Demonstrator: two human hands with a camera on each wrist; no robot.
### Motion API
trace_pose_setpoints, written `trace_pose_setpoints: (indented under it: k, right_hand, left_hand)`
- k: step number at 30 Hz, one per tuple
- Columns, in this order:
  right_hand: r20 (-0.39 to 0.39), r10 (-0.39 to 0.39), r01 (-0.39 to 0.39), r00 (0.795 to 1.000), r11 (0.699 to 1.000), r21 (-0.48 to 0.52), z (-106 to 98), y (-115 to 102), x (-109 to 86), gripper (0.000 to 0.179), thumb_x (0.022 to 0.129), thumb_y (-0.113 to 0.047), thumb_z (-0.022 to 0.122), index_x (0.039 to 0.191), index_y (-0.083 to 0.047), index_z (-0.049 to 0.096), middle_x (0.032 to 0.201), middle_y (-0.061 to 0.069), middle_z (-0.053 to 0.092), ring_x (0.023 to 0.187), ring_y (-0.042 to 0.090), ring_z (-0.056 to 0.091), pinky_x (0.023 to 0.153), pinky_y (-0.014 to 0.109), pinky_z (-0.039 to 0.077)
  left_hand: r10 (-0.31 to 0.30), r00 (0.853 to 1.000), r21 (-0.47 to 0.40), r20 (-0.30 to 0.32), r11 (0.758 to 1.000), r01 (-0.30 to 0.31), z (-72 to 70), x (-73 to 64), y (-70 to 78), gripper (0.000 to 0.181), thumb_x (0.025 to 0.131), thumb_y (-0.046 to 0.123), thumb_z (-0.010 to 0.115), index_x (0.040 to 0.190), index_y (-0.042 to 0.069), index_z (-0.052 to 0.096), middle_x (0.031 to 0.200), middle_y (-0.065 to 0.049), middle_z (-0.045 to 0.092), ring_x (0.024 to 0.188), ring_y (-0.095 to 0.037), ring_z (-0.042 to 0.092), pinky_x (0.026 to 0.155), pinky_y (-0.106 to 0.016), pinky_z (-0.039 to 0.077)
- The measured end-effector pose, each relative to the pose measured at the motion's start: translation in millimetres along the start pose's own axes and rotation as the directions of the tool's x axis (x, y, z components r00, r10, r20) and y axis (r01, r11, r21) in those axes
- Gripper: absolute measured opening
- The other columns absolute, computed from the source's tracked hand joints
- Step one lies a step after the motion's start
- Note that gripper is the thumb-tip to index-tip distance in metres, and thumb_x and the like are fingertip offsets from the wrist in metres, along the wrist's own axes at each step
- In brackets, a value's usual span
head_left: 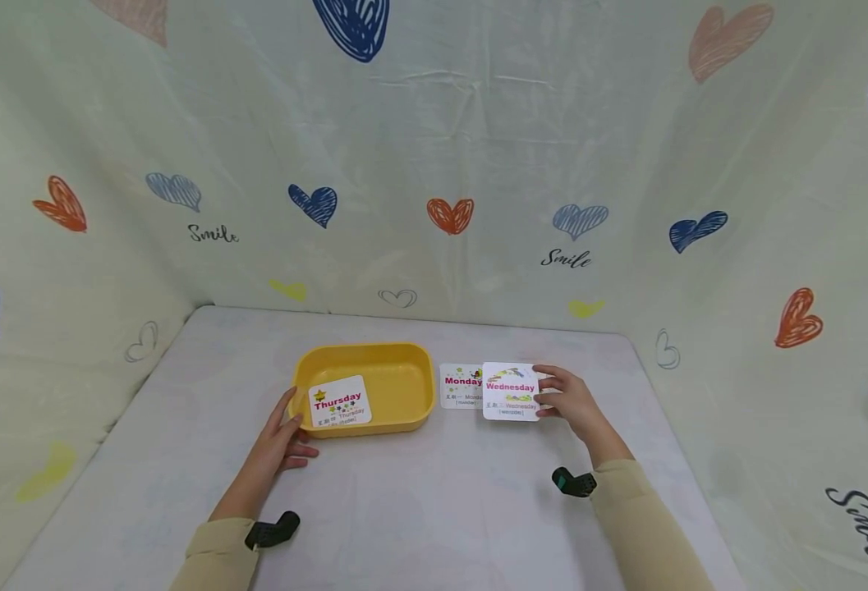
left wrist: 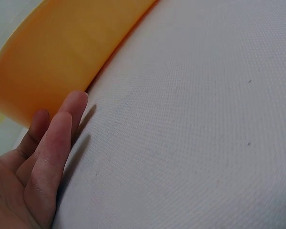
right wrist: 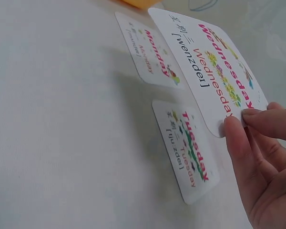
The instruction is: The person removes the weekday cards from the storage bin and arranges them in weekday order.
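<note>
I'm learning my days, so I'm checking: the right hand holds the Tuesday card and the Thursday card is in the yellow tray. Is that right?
Not quite: the right hand holds the Wednesday card, as the right wrist view shows; the Tuesday card lies on the table. The Thursday card is in the yellow tray.

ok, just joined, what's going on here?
A person is handling weekday cards. The right hand pinches the Wednesday card, held just above the table. The Monday card and Tuesday card lie on the table beneath it. The left hand touches the left side of the yellow tray, which has the Thursday card in it.
</note>
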State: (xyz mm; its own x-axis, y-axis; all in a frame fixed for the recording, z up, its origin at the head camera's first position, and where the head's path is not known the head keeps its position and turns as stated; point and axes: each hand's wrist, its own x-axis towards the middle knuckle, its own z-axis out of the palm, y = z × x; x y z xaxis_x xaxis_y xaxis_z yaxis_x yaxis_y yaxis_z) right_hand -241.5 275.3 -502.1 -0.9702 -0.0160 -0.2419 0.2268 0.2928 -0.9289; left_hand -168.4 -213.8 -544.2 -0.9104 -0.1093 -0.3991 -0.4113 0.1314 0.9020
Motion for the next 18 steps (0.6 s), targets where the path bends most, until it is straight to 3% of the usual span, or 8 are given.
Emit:
trace_pose_setpoints:
  k: [18]
  right_hand:
    - [-0.149, 0.03, -0.039, 0.988, 0.998, -0.058, -44, 21, -1.4, 0.049, 0.093, 0.003, 0.06, 0.14, 0.0, 0.048, 0.125, 0.024, 0.056, 0.09, 0.013, 0.061, 0.071, 0.025, 0.055]
  left_hand:
    - [-0.011, 1.0, -0.01, -0.017, 1.0, 0.011, 1.3, 1.5, 0.6, 0.062, 0.104, 0.036, 0.041, 0.156, 0.039, 0.008, 0.093, -0.013, 0.056, 0.073, -0.027, 0.07, 0.065, -0.035, 0.056]
